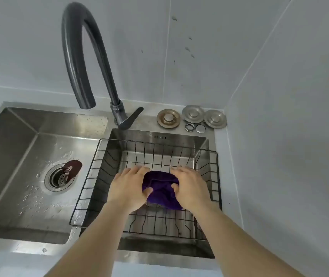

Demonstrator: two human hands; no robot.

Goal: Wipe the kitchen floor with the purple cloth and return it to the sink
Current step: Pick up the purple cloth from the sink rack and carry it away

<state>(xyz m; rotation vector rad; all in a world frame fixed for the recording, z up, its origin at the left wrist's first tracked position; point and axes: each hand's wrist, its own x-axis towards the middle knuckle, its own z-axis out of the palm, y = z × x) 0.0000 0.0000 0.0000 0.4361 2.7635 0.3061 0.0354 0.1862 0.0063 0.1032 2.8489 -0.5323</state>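
Grey-tiled kitchen corner w/ a steel double sink set in the bench. Both hands are down in the right basin: left hand [128,187] and right hand [189,186] sit either side of the purple cloth [162,189], fingers curled over its far edge, thumbs pressed into the near side, so each is gripping a bunched end. Cloth lies directly btwn the hands, touching both, neither one nearer; its long axis runs left-right, hand to hand, a loose flap hanging toward the near side. It sits on, or just above, the wire basket [94,177] that fills the right basin – can't tell if it's resting or lifted. Farther out: left basin [19,156] wet, w/ its drain strainer [58,177]; faucet [91,56] arching behind; sink plugs [192,113] on the far right bench. Judgement: straight up & back toward the body, both hands together
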